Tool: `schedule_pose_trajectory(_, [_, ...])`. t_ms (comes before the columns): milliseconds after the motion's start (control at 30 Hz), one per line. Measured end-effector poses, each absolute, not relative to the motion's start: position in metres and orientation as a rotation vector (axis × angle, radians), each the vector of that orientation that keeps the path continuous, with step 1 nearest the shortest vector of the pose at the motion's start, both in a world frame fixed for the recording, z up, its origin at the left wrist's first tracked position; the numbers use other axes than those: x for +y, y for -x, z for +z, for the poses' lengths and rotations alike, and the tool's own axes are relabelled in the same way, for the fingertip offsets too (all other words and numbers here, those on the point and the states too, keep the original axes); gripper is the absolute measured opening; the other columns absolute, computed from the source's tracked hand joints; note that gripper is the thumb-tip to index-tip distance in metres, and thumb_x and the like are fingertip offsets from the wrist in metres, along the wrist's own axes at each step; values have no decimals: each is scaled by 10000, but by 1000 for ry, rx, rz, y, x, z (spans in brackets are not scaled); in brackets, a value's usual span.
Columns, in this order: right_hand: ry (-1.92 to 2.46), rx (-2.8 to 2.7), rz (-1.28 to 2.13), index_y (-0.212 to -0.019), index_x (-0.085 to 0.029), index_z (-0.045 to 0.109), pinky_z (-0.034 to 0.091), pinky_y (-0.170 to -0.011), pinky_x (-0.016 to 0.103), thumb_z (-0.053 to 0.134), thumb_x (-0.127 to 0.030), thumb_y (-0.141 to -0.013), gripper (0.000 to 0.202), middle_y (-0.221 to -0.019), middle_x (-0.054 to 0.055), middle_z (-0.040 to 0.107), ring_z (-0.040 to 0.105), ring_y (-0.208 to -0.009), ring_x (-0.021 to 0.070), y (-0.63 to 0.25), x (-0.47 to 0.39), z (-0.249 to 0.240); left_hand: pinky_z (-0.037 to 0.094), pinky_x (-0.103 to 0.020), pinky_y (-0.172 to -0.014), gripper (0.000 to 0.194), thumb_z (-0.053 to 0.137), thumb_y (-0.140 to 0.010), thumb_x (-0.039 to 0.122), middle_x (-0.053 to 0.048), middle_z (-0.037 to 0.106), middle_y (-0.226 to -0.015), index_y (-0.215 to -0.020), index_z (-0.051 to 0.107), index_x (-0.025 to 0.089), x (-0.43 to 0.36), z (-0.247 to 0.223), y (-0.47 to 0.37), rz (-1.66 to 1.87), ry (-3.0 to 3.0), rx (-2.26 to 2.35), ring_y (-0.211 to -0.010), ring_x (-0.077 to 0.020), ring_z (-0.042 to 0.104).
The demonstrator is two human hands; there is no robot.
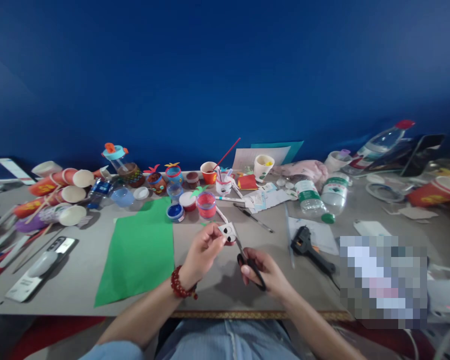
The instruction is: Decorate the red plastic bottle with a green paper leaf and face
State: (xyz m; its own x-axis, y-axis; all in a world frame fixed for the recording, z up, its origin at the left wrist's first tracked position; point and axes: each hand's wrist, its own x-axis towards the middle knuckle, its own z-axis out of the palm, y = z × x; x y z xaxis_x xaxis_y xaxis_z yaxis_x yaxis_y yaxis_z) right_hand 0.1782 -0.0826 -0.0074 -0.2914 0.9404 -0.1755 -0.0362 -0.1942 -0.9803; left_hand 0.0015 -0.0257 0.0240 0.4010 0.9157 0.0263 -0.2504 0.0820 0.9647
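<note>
Between the fingers of my left hand (207, 246) is a small white piece of paper (228, 231) with black spots drawn on it. My right hand (264, 270) grips a pair of scissors (252, 266) by its black handles. The blades point up and away from me, along the right edge of the paper; whether they touch it I cannot tell. Both hands are held over the grey table near its front edge. A green sheet (140, 250) lies flat to the left of my left hand.
Paint jars (206, 205) and decorated cups (223, 185) stand behind my hands. A black glue gun (310, 250) lies to the right, with plastic bottles (310, 197) beyond it. Paper cups (65, 195) are heaped at left, near a phone (41, 270). A pen (255, 218) lies ahead.
</note>
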Motion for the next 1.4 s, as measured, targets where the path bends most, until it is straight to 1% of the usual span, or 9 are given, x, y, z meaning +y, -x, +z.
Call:
schedule_pose_trajectory(333, [1132, -1244, 1591, -693, -188, 464, 334, -485, 215, 703, -691, -665, 557, -568, -39, 492, 489, -502, 103, -176, -82, -8, 482, -315, -793, 236, 628, -838, 354, -35, 615, -843, -735, 517, 173, -27, 25, -4, 1020, -1187, 760, -793, -163, 599])
schedule_pose_trajectory(633, [1151, -1302, 1541, -663, -194, 456, 308, -482, 223, 657, -716, -693, 560, -534, -34, 497, 461, -489, 102, -176, -84, -6, 484, -317, -787, 248, 638, -827, 357, -23, 603, -775, -712, 513, 175, -26, 27, -4, 1019, -1183, 774, -770, -164, 595])
schedule_pose_trajectory(900, [1182, -1379, 1519, -662, -192, 457, 287, -465, 220, 638, -746, -682, 583, -518, -40, 480, 442, -473, 102, -183, -82, -12, 471, -306, -776, 213, 629, -830, 333, -32, 649, -773, -730, 526, 175, -25, 27, 0, 991, -1188, 762, -761, -163, 610])
schedule_pose_trajectory(1067, [1214, -1448, 1518, -650, -196, 445, 273, -449, 214, 630, -754, -682, 589, -497, -48, 462, 423, -457, 96, -189, -82, -16, 464, -285, -744, 197, 634, -817, 323, -11, 625, -715, -733, 533, 176, -22, 27, 4, 961, -1221, 783, -725, -155, 602])
schedule_pose_trajectory(1267, [1248, -1510, 1471, -638, -205, 425, 279, -437, 209, 612, -741, -712, 572, -496, -46, 463, 418, -462, 97, -192, -82, -18, 462, -302, -759, 204, 625, -818, 331, -11, 610, -723, -732, 515, 182, -22, 29, 4, 940, -1230, 784, -730, -160, 587])
schedule_pose_trajectory(1400, [1267, -1541, 1453, -625, -210, 411, 275, -432, 213, 612, -745, -707, 578, -492, -50, 433, 401, -462, 97, -194, -81, -16, 449, -294, -736, 226, 633, -800, 350, -12, 598, -711, -713, 506, 185, -21, 33, 4, 927, -1249, 797, -694, -152, 555])
